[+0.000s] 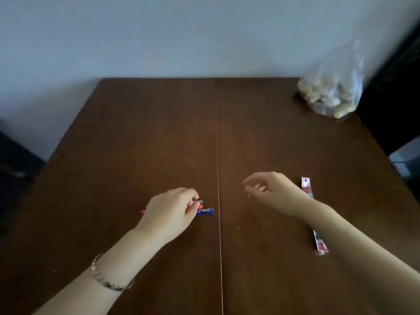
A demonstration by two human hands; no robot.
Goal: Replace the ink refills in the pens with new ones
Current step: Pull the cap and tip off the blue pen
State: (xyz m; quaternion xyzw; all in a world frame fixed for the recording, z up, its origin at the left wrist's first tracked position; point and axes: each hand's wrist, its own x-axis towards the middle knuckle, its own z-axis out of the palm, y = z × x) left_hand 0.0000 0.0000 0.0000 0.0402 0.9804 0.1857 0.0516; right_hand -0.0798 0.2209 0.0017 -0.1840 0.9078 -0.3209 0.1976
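Observation:
Several pens lie close together on the brown table (159, 133), left of its centre seam. A blue pen (205, 211) shows its end; a red pen (143, 211) peeks out on the other side. My left hand (169, 212) covers them, fingers closed around a dark pen end (198, 201). My right hand (270, 190) hovers above the table right of the seam, fingers loosely curled and apart, holding nothing. A long narrow pink-and-white refill packet (314, 214) lies beyond my right wrist, partly hidden by the forearm.
A clear plastic bag (331, 92) full of pale lumpy items sits at the table's far right corner against the wall. A dark object stands off the table's right edge, another off the left. A bracelet (106, 278) is on my left wrist.

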